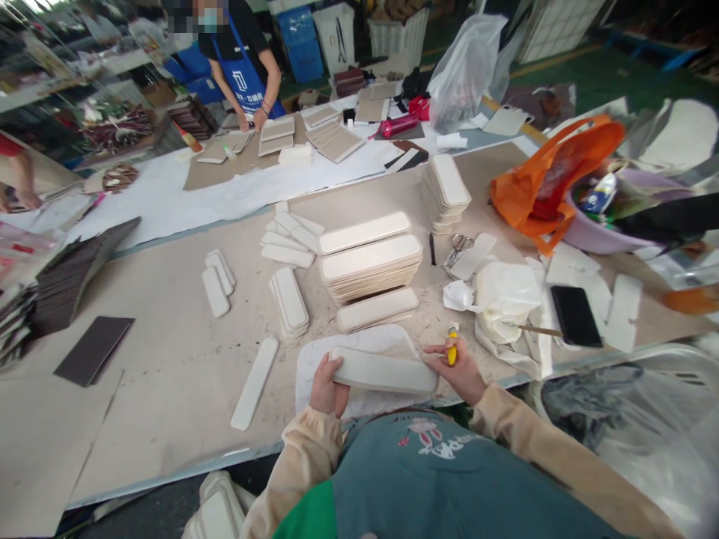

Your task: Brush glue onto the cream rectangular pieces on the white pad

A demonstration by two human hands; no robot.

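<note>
My left hand (328, 386) grips the left end of a long cream rounded case (385, 371), held level just above a white cloth pad (359, 346) at the table's near edge. At the case's right end, my right hand (457, 367) holds a small yellow-handled tool (451, 347) upright, its fingers touching the case. Stacks of the same cream cases (371, 260) stand just beyond the pad. A single cream strip (255, 382) lies flat to the left of the pad.
Scissors (459, 245), a black phone (575, 315), white plastic wrapping (502, 296) and an orange bag (553, 180) sit to the right. Dark brown panels (93, 348) lie far left. Another person in a blue apron (243, 67) works at the far table.
</note>
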